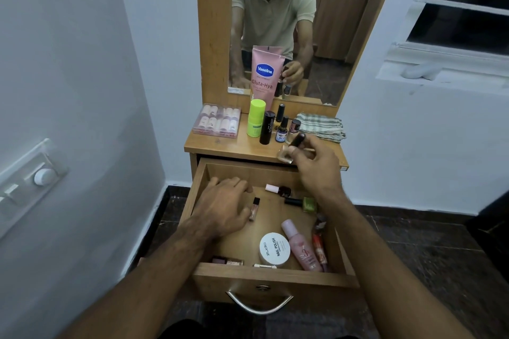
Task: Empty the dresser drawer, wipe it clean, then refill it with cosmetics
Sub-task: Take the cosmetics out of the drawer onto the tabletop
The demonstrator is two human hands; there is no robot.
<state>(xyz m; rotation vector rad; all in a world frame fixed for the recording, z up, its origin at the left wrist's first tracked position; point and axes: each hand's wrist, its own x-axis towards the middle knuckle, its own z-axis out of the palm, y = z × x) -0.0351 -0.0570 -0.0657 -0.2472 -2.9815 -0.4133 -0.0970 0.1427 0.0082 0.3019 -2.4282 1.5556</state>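
Drawer: open, cosmetics inside. My left hand rests inside it, fingers relaxed; my right hand pinches a small bottle above the table.

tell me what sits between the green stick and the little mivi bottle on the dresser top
A black cylindrical tube stands upright between the green stick and the Mivi bottle, seen in the head view.

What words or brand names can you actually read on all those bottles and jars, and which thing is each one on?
"Vaseline" and "Gluta-Hya": pink tube standing against the mirror.
"zudio" and "NAIL POLISH": white round jar in the drawer.
"MIV", partly hidden: small dark bottle on the dresser top.
Too small or blurred: the pink spray bottle, green stick and clear box of lip tubes.
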